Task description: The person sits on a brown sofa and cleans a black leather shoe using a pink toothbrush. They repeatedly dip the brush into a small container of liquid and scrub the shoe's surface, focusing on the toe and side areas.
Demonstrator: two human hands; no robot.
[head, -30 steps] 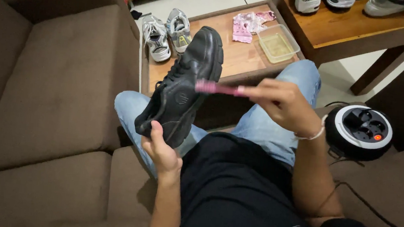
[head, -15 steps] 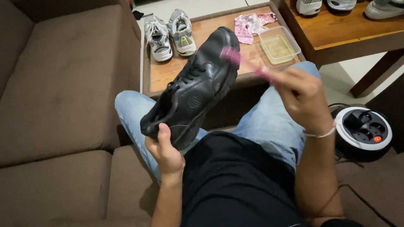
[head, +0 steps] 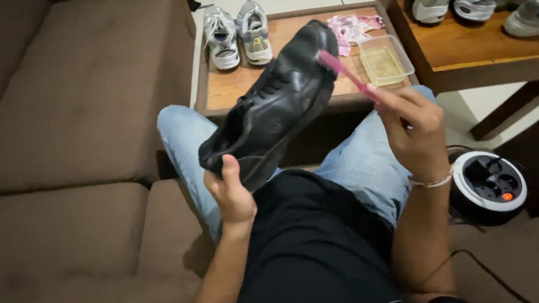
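Note:
I sit on a brown sofa with a black lace-up shoe (head: 280, 100) held up over my lap. My left hand (head: 232, 192) grips its heel from below, and the toe points away toward a low table. My right hand (head: 407, 123) pinches a pink toothbrush (head: 345, 71) by the handle. The brush head rests against the shoe's toe, near the sole edge.
A low wooden table (head: 236, 87) ahead carries a pair of grey-white sneakers (head: 237, 33), a clear plastic tub (head: 385, 59) of yellowish liquid and a pink cloth (head: 353, 29). A taller wooden table (head: 487, 44) at the back right holds more shoes. A round cable reel (head: 489, 184) sits by my right arm.
The toothbrush has moved from the shoe's side up to its toe. My left hand has tilted the shoe so that the toe sits higher and further right.

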